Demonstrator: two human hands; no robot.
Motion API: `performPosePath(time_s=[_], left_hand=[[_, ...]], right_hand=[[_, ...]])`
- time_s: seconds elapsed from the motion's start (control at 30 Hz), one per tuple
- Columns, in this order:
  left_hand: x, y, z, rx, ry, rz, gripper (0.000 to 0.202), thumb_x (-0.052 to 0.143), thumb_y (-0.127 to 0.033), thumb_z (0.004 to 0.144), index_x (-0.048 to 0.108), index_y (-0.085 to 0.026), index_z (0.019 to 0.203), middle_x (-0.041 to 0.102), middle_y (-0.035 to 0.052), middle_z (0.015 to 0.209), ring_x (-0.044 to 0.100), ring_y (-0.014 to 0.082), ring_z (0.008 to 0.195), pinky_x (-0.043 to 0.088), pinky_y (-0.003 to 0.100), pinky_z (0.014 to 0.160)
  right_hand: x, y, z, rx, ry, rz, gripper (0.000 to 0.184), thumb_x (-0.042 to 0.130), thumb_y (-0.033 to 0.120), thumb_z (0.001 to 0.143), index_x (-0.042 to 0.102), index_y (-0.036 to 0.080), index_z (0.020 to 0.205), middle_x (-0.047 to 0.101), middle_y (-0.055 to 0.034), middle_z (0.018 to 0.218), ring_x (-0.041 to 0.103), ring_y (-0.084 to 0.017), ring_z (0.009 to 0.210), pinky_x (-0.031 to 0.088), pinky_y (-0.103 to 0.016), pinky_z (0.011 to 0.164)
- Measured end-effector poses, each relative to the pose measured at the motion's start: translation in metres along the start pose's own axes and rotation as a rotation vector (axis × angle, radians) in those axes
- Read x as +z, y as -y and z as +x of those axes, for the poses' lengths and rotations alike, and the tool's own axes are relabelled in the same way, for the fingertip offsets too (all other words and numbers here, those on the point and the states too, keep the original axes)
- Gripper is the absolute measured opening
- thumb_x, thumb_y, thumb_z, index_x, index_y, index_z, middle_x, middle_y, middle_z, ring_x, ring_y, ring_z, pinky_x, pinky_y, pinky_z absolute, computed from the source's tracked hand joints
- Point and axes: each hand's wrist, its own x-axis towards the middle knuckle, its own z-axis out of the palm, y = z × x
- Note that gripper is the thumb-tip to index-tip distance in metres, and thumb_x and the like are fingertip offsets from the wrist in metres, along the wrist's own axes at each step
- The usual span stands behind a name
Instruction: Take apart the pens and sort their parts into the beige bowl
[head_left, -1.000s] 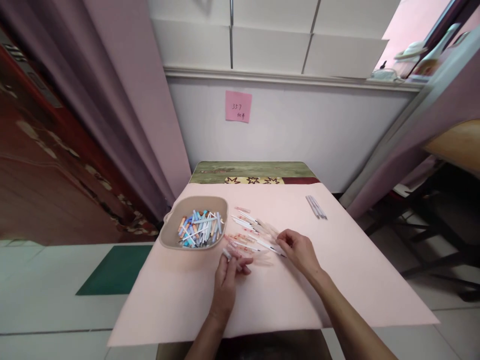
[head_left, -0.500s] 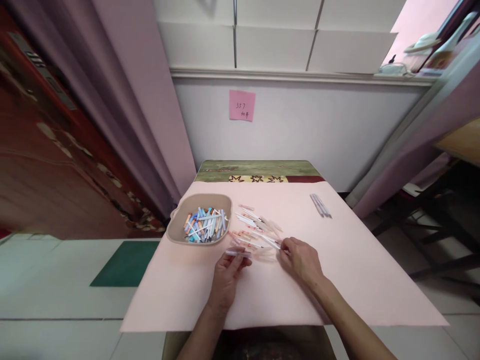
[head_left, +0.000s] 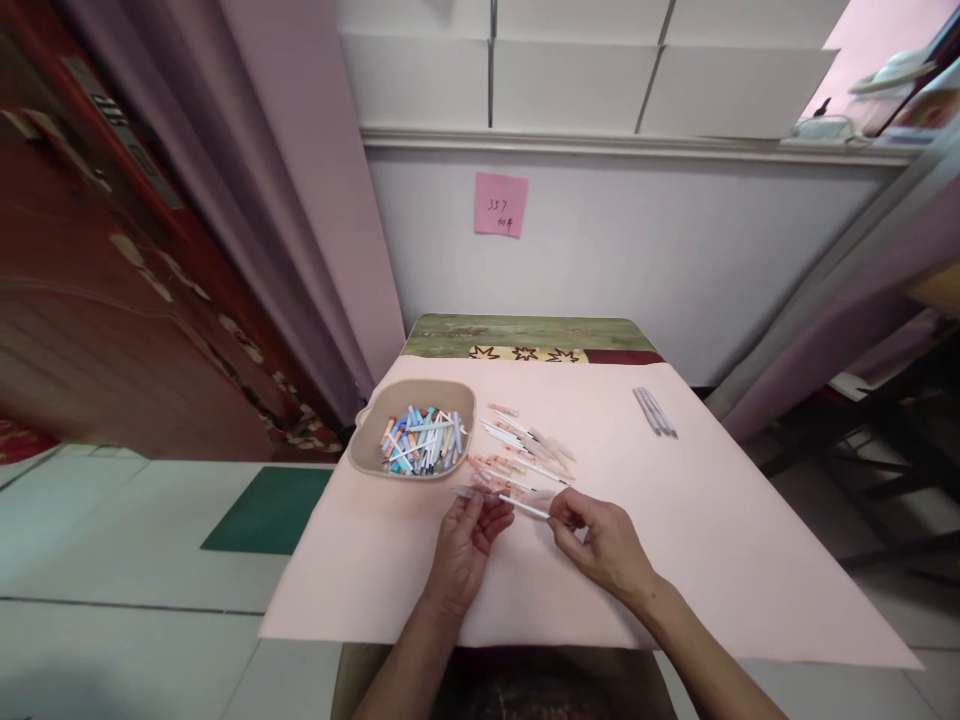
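Observation:
My left hand (head_left: 463,545) pinches a clear pen barrel (head_left: 471,492) at the fingertips, near the front middle of the pink table cover (head_left: 675,540). My right hand (head_left: 604,545) pinches a thin white refill (head_left: 525,507) whose tip points left toward that barrel. Just beyond the hands lies a loose pile of pen barrels and refills (head_left: 521,452). A beige bowl (head_left: 369,455) holding several blue, orange and white pen pieces stands to the left of the pile.
A small bunch of grey pens (head_left: 655,411) lies at the far right of the cover. A patterned cloth edge (head_left: 525,340) shows at the back against the wall with a pink note (head_left: 500,204). A green mat (head_left: 262,508) lies on the floor left.
My right hand lifted a white refill out of the pile and drew it toward me. My left hand raised the clear barrel to meet it. The view shifted slightly.

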Motion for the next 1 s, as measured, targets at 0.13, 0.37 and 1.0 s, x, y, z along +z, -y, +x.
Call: performPosePath(time_s=[0.13, 0.37, 1.0], left_hand=[[0.0, 0.001, 0.001, 0.018, -0.001, -0.017, 0.018, 0.072, -0.023, 0.078, 0.064, -0.012, 0.09, 0.075, 0.0128, 0.094, 0.071, 0.0183, 0.081, 0.058, 0.03, 0.074], [0.0, 0.003, -0.003, 0.024, 0.044, 0.074, 0.018, 0.07, -0.024, 0.079, 0.061, -0.013, 0.091, 0.074, 0.013, 0.093, 0.071, 0.019, 0.079, 0.058, 0.033, 0.075], [-0.003, -0.001, 0.001, -0.028, 0.021, 0.037, 0.022, 0.073, -0.022, 0.076, 0.063, -0.014, 0.094, 0.074, 0.0119, 0.094, 0.071, 0.0197, 0.079, 0.058, 0.031, 0.073]], right_hand=[[-0.002, 0.003, -0.001, -0.015, 0.006, -0.01, 0.005, 0.053, 0.019, 0.078, 0.057, 0.021, 0.075, 0.061, 0.0039, 0.065, 0.052, -0.01, 0.054, 0.035, -0.019, 0.054], [-0.001, 0.01, 0.003, -0.069, -0.061, -0.025, 0.007, 0.055, 0.018, 0.08, 0.062, 0.022, 0.08, 0.066, 0.0016, 0.071, 0.059, -0.013, 0.064, 0.041, -0.021, 0.06], [0.009, -0.012, 0.022, 0.142, -0.272, 0.056, 0.021, 0.053, 0.035, 0.089, 0.069, 0.023, 0.092, 0.071, -0.0022, 0.083, 0.063, -0.015, 0.069, 0.046, -0.024, 0.064]])
